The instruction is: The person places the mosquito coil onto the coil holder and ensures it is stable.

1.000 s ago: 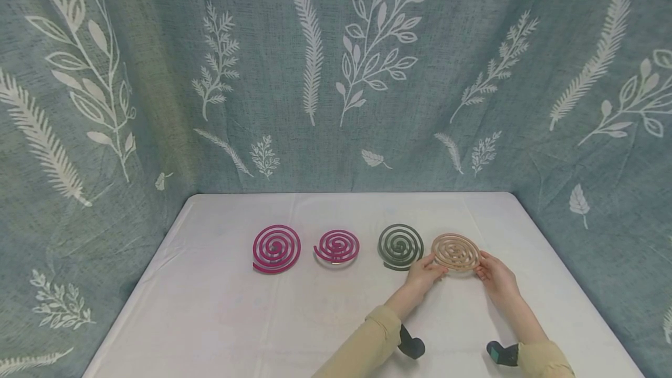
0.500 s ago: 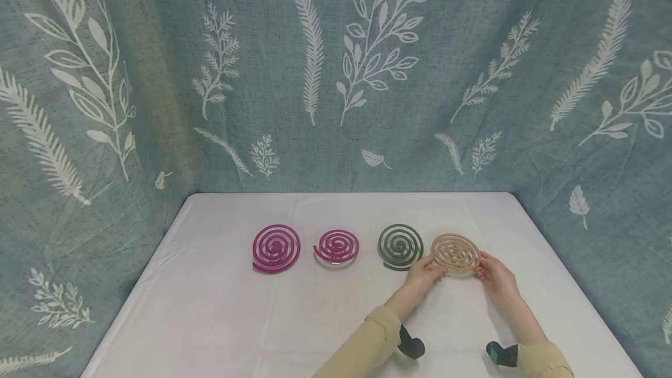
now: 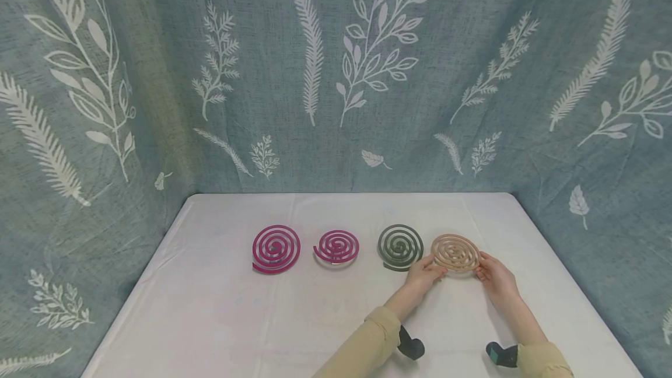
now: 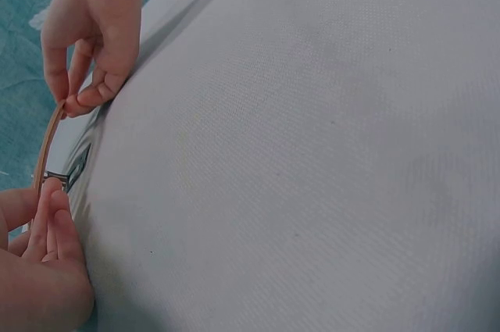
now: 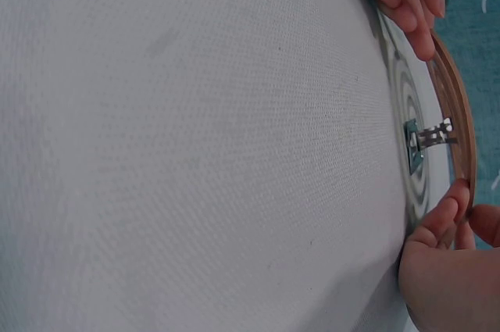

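A tan mosquito coil is held nearly level close over the table between both hands. My left hand pinches its left edge, fingertips beneath and thumb on the rim. On the opposite edge, my right hand pinches it the same way. Under the coil, the right wrist view shows a small metal stand rising from the table to its underside. Just left of my left hand lies a dark green mosquito coil, its lower right edge close to my fingers.
Two magenta coils are farther left: a flat-lying coil and a raised coil with something shiny below it. All are on a white-covered table. A blue-green patterned curtain encloses the back and sides.
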Available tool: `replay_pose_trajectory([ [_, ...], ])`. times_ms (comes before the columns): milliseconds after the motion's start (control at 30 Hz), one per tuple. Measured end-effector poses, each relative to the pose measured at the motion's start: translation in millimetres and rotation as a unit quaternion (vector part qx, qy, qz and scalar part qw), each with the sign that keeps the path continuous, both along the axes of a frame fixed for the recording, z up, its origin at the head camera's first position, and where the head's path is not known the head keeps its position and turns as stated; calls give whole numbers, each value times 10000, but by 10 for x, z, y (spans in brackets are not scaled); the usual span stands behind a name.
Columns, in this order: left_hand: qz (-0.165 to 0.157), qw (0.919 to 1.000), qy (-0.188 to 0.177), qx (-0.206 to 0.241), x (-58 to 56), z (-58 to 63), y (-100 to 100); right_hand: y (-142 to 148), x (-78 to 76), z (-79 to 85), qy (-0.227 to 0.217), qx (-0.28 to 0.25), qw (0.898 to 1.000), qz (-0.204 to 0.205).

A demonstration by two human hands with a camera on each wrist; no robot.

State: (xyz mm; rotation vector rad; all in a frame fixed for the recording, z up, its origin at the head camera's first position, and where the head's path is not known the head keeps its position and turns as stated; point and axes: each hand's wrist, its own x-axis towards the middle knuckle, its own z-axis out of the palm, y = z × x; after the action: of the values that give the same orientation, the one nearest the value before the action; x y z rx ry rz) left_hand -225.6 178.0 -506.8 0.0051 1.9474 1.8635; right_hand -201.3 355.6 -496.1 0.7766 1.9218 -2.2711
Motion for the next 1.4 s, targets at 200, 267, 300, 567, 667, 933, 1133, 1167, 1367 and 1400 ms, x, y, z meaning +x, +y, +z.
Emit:
replay_pose_trajectory([
  [200, -17, 10000, -2, 11, 11, 19, -14, -4, -1, 4, -63, 11, 10000, -57],
  [267, -27, 10000, 1, -2, 14, 25, -18, -3, -2, 2, -75, 9, 9999, -72],
  [300, -32, 10000, 6, -4, 15, 26, -20, -3, -1, 1, -74, 8, 9999, -73],
  [567, -3, 10000, -25, 37, 16, 26, -25, -5, 2, 7, -35, -19, 10000, -21],
  [667, 4, 10000, -33, 31, 19, 32, -25, -2, 0, 9, -36, -26, 10000, 1],
  [933, -7, 10000, -40, 32, 16, 12, -30, 6, -1, 2, -5, -88, 10000, 41],
  [1133, -41, 10000, 39, 14, 39, 37, -62, -7, 3, -4, 60, -74, 10000, 16],
  [1167, -38, 10000, 34, 19, 40, 31, -64, -10, 4, -3, 55, -69, 10000, 7],
  [1367, -135, 9997, 173, 106, 64, -5, -94, -14, -7, 12, 69, -115, 9999, -19],
  [1400, -175, 9996, 215, 100, 69, -4, -100, -13, -8, 14, 80, -122, 9999, -21],
])
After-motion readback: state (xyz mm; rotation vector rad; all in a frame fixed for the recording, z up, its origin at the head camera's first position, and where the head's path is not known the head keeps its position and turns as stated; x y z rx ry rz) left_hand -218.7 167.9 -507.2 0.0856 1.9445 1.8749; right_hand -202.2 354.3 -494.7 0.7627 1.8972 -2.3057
